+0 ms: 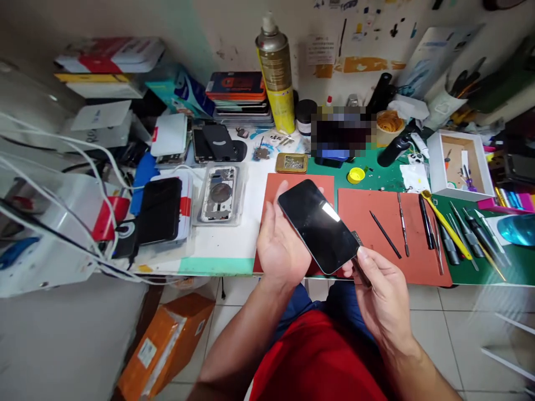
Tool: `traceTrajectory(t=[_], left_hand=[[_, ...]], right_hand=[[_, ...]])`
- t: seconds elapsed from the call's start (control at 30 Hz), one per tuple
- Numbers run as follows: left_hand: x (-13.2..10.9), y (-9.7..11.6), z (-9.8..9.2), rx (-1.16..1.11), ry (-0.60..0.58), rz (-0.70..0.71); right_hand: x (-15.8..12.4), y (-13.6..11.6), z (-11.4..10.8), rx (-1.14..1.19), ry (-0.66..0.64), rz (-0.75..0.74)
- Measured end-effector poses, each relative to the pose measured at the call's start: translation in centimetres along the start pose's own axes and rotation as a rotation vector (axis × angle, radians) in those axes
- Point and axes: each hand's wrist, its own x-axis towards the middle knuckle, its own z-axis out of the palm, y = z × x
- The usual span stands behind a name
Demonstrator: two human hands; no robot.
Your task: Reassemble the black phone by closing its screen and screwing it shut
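A black smartphone is tilted over the mats with its glossy screen facing up and a lamp glare on it. My right hand pinches its lower right corner between thumb and fingers. A narrow dark piece also sits at those fingers; what it is I cannot tell. My left hand is palm up beneath the phone's left side, fingers stretched out and partly hidden behind it. Below lie two reddish-brown mats, the right one bearing a black stick tool and a metal spudger.
An opened phone lies in a clear tray at left, beside another black phone. Tweezers, drivers and a yellow brush lie at right, below a white box. A yellow spray can stands behind. White cables cross the left.
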Motion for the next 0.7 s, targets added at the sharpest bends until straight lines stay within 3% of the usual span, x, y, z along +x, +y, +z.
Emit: traceTrajectory(t=[0.07, 0.2, 0.7], left_hand=[[-0.28, 0.07, 0.33, -0.037, -0.032, -0.066], [-0.47, 0.14, 0.41, -0.042, -0.014, -0.064], [-0.14, 0.63, 0.27, -0.077, 0.112, -0.141]], right_hand=[[0.02, -0.22, 0.32, 0.029, -0.028, 0.053], [-0.11, -0.30, 0.68, 0.065, -0.036, 0.104], [-0.47, -0.24, 1.05, 0.036, -0.022, 0.111]])
